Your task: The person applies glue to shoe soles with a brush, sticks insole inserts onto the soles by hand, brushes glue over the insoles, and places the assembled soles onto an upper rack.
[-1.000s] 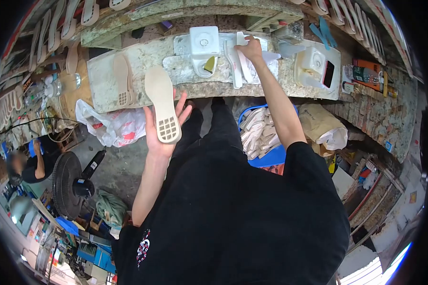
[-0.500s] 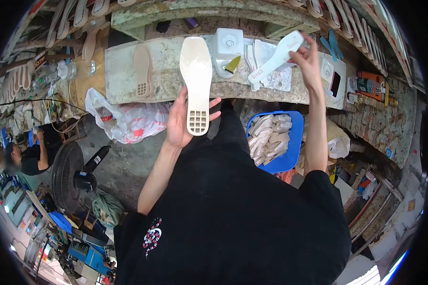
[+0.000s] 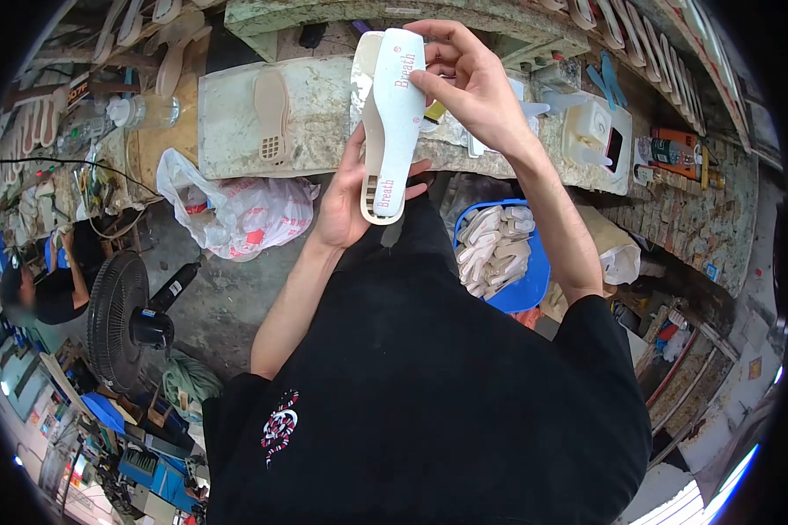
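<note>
My left hand (image 3: 341, 208) holds a beige shoe sole (image 3: 373, 150) from below, near its heel, where a grid of square holes shows. A white insole (image 3: 397, 114) printed "Breath" in red lies over much of the sole, set a little to its right. My right hand (image 3: 473, 83) grips the insole at the toe end, thumb on its printed face. Whether the two pieces touch along their whole length I cannot tell. On the bench (image 3: 228, 131) to the left lies a small stack of beige soles (image 3: 272, 118).
Below the bench at right stands a blue bin (image 3: 539, 278) of pale sole pieces (image 3: 495, 245). A white plastic bag (image 3: 245, 219) hangs at left, near a black fan (image 3: 118, 324). White container (image 3: 592, 121) and phone (image 3: 620, 150) sit at the bench's right. Another person (image 3: 57, 284) is far left.
My right hand has brought the insole leftward from the right side of the bench and turned it lengthwise over the sole. My left hand still holds the sole, now slightly higher.
</note>
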`<state>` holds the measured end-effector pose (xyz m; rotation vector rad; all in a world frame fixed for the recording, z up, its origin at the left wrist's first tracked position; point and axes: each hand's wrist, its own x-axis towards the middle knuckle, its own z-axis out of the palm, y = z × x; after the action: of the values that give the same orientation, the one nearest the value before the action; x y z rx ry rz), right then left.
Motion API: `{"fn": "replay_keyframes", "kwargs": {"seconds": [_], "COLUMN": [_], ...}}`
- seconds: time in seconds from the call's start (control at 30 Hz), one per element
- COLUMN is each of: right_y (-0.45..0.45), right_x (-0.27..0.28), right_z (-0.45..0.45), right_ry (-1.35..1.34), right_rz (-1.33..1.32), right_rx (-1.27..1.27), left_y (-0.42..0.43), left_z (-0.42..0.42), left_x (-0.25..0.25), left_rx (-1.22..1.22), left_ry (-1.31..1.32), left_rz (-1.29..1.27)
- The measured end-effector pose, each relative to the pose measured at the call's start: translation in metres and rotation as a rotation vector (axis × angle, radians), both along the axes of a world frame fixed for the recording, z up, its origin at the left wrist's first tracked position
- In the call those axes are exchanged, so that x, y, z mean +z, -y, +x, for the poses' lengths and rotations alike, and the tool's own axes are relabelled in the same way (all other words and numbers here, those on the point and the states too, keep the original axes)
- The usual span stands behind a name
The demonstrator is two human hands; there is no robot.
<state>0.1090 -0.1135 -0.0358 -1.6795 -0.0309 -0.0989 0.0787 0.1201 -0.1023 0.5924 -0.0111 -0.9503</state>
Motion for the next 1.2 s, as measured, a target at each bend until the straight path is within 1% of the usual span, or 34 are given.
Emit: {"fn": "replay_keyframes", "kwargs": {"seconds": [0.03, 0.1, 0.2, 0.43, 0.53, 0.67, 0.73, 0.8, 0.87, 0.9, 0.97, 1.0, 1.03, 1.1, 1.17, 1.2], "right_y": [-0.002, -0.004, -0.006, -0.009, -0.007, -0.010, -0.010, -0.010, -0.008, -0.008, -0.009, -0.007, -0.008, -0.006, 0.011, 0.025], "right_x": [0.001, 0.002, 0.001, 0.003, 0.003, 0.008, 0.005, 0.001, -0.005, -0.007, -0.012, -0.014, -0.017, -0.022, -0.034, -0.062], "right_z": [0.002, 0.003, 0.006, 0.009, 0.010, 0.009, 0.010, 0.011, 0.012, 0.012, 0.012, 0.012, 0.012, 0.013, 0.005, -0.004], "right_ry": [0.003, 0.007, 0.048, 0.061, 0.034, -0.007, 0.079, 0.098, 0.234, 0.236, 0.245, 0.190, 0.190, 0.149, 0.036, 0.066], "right_rz": [-0.002, -0.086, -0.137, -0.179, -0.224, -0.203, -0.368, -0.383, -0.618, -0.616, -0.756, -0.756, -0.754, -0.671, -0.480, -0.391], "right_rx": [0.003, -0.028, -0.043, -0.077, -0.069, -0.057, -0.088, -0.115, -0.165, -0.165, -0.226, -0.214, -0.215, -0.272, -0.328, -0.438], "left_y": [-0.001, -0.002, -0.002, -0.001, -0.002, 0.002, 0.002, 0.002, 0.003, 0.002, 0.003, 0.002, 0.001, 0.000, -0.003, -0.007], "left_z": [0.002, 0.001, 0.001, 0.003, 0.004, 0.004, 0.004, 0.003, 0.003, 0.003, 0.006, 0.006, 0.004, 0.003, 0.000, -0.003], "left_x": [0.001, 0.001, 0.002, 0.004, 0.003, 0.005, 0.003, 0.002, 0.002, 0.004, 0.005, 0.005, 0.004, -0.001, -0.007, -0.009], "left_rx": [0.003, 0.022, 0.011, -0.011, -0.030, -0.023, -0.031, -0.029, -0.024, -0.026, -0.032, -0.035, -0.038, -0.020, 0.029, 0.059], "left_ry": [0.003, 0.011, 0.047, 0.124, 0.125, 0.106, 0.117, 0.116, 0.116, 0.121, 0.134, 0.132, 0.127, 0.120, 0.092, 0.067], "left_rz": [-0.002, -0.060, -0.046, -0.026, -0.017, 0.008, -0.001, -0.007, -0.014, -0.006, 0.000, -0.003, -0.005, 0.000, 0.010, 0.015]}}
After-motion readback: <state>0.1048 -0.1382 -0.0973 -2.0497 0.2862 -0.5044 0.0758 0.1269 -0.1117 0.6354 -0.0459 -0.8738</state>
